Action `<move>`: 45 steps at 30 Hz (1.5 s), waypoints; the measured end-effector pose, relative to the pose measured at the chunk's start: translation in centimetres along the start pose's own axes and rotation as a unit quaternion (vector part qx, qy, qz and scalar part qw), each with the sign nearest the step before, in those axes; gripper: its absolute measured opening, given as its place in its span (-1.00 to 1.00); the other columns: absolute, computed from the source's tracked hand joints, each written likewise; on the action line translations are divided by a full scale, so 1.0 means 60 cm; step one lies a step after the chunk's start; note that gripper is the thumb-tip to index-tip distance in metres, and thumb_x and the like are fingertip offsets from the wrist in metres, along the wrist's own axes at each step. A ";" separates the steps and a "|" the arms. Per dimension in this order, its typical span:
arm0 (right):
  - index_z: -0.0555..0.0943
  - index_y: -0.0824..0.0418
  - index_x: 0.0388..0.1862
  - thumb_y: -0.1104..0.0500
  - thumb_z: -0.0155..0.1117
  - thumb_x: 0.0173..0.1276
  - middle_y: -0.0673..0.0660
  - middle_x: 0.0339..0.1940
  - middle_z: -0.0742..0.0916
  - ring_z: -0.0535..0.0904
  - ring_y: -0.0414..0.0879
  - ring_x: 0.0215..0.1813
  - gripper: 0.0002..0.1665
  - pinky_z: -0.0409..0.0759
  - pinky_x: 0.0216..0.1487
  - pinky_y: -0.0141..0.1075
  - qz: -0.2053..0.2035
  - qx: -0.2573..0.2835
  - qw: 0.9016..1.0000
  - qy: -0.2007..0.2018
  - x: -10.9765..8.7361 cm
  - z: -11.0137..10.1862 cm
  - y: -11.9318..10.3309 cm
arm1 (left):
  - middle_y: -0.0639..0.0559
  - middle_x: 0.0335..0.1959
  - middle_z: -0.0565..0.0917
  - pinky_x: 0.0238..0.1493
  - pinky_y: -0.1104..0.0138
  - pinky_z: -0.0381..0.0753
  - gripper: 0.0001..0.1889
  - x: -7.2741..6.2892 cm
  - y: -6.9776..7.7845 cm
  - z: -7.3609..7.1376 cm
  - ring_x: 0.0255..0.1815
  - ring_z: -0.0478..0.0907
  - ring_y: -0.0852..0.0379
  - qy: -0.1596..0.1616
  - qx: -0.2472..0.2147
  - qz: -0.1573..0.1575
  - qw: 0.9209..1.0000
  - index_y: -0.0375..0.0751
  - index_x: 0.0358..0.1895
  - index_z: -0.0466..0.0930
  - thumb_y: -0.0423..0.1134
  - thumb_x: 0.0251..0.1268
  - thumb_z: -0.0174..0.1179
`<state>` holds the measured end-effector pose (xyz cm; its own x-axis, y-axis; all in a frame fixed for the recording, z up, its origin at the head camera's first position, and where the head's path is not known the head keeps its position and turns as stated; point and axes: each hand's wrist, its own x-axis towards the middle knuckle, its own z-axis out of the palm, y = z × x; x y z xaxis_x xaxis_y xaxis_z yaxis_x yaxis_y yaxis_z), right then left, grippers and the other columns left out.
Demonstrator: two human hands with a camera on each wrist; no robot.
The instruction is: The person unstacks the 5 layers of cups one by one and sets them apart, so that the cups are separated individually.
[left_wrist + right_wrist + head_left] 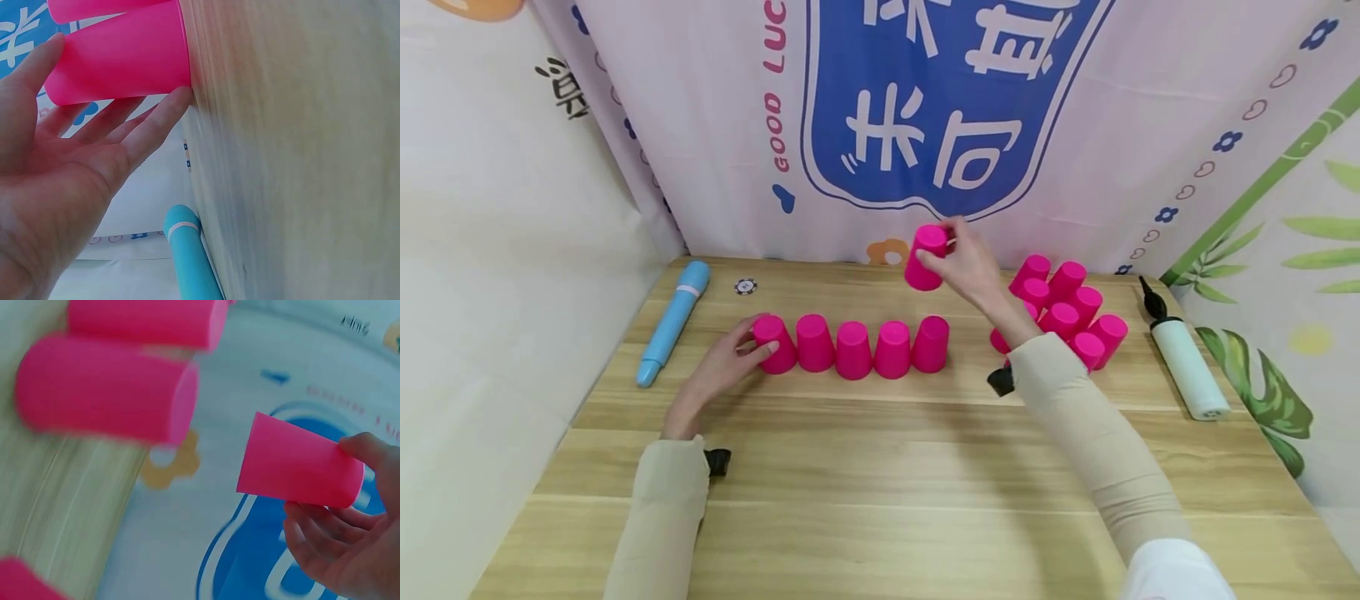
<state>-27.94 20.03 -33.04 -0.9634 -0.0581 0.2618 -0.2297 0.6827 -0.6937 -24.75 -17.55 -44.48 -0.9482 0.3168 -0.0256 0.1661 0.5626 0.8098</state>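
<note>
Five pink cups stand upside down in a row across the table, seen in the head view. My left hand (730, 358) is at the row's left end, its thumb and fingers around the sides of the leftmost pink cup (119, 56). That cup's rim stands on the tabletop. My right hand (966, 262) grips another pink cup (300, 462) between thumb and fingers, held up above and behind the row's right end. This raised cup is also upside down, tilted slightly. At the row's right end stands a pink cup (930, 344) with nothing on top.
A cluster of several pink cups (1063, 321) stands at the back right, partly hidden by my right forearm. Beyond it lies a pale hand pump (1187, 367) with a black nozzle. A blue tube-shaped object (673, 323) and a poker chip (746, 287) lie at the left. A printed curtain (715, 125) hangs behind.
</note>
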 end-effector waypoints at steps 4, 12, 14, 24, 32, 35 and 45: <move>0.31 0.29 0.26 0.04 0.36 0.25 0.24 0.08 0.56 0.52 0.09 0.02 -0.29 0.61 0.03 -0.09 0.043 -0.047 0.998 -0.009 0.006 -0.030 0.039 | -0.27 0.37 0.31 0.26 -0.13 0.37 -0.28 -0.001 -0.003 0.001 0.36 0.25 -0.33 -0.002 0.000 -0.004 1.000 -0.13 0.49 0.09 0.08 0.39 0.10; 0.30 0.35 0.21 0.04 0.34 0.25 0.29 0.00 0.57 0.51 0.13 -0.04 -0.31 0.60 0.01 -0.05 0.097 -0.097 0.991 -0.005 0.009 -0.056 0.108 | -0.27 0.35 0.34 0.24 -0.12 0.39 -0.30 -0.002 -0.003 0.002 0.35 0.27 -0.32 0.004 0.003 0.005 1.000 -0.15 0.48 0.11 0.03 0.40 0.11; 0.31 0.37 0.19 0.06 0.34 0.25 0.30 -0.01 0.57 0.51 0.15 -0.05 -0.32 0.60 0.01 -0.03 0.103 -0.107 0.989 -0.006 0.008 -0.059 0.123 | -0.27 0.36 0.33 0.25 -0.12 0.39 -0.30 -0.003 -0.001 0.002 0.35 0.27 -0.32 0.002 0.006 0.006 1.000 -0.15 0.48 0.10 0.03 0.40 0.11; 0.34 0.39 0.15 0.04 0.35 0.24 0.35 -0.02 0.59 0.52 0.22 -0.01 -0.34 0.53 0.10 0.05 0.117 -0.152 0.981 -0.014 0.002 -0.064 0.171 | -0.27 0.38 0.31 0.27 -0.13 0.35 -0.29 -0.002 0.000 0.002 0.38 0.23 -0.32 -0.003 0.003 0.000 1.000 -0.13 0.50 0.08 0.05 0.41 0.09; 0.35 0.43 0.09 0.07 0.35 0.24 0.38 -0.07 0.58 0.51 0.25 -0.02 -0.37 0.49 0.11 0.06 0.121 -0.168 0.978 -0.028 0.005 -0.062 0.187 | -0.26 0.38 0.30 0.27 -0.13 0.36 -0.28 -0.003 0.001 0.004 0.38 0.23 -0.31 -0.003 0.001 -0.003 1.000 -0.12 0.50 0.08 0.08 0.40 0.09; 0.35 0.43 0.07 0.07 0.34 0.24 0.38 -0.11 0.59 0.50 0.25 -0.05 -0.39 0.50 0.08 0.04 0.128 -0.171 0.977 -0.029 0.006 -0.061 0.187 | -0.26 0.39 0.30 0.27 -0.13 0.35 -0.28 -0.003 0.000 0.003 0.38 0.22 -0.31 -0.003 0.000 -0.006 1.000 -0.12 0.50 0.08 0.08 0.40 0.09; 0.38 0.38 -0.09 0.00 0.36 0.22 0.36 -0.24 0.59 0.52 0.26 -0.12 -0.45 0.53 -0.08 0.06 0.129 -0.208 0.969 -0.029 0.011 -0.053 0.191 | -0.24 0.38 0.31 0.28 -0.13 0.34 -0.27 0.001 -0.002 0.000 0.39 0.22 -0.28 0.000 0.004 -0.008 1.000 -0.10 0.50 0.09 0.10 0.38 0.10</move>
<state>-30.75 30.11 -38.70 -0.9902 0.1209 0.0700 0.0836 0.9141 -0.3968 -24.80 -17.59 -44.56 -0.9508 0.3075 -0.0379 0.1532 0.5730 0.8051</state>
